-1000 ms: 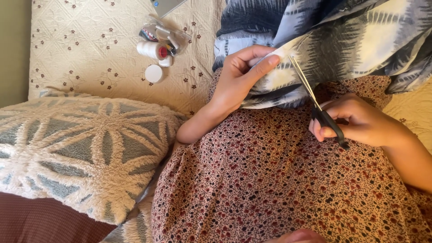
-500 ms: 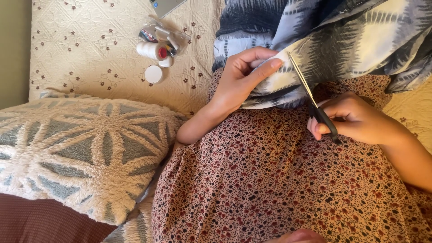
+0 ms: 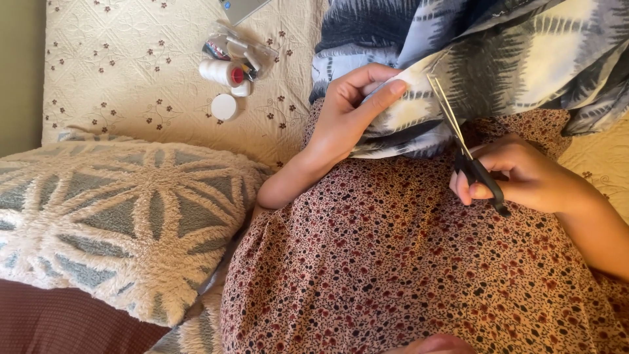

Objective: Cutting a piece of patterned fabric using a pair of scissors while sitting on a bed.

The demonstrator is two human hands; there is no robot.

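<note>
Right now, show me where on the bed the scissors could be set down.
Bare quilt lies left of the spool and cap, above the pillow. The kit bag corner is crowded. The lap lies open too.

The person is wearing a dress [image 3: 406, 262] of brownish-pink fabric printed with tiny red and black flowers. Both forearms are showing bare, and the hands [image 3: 350, 115] are wearing no rings.
</note>
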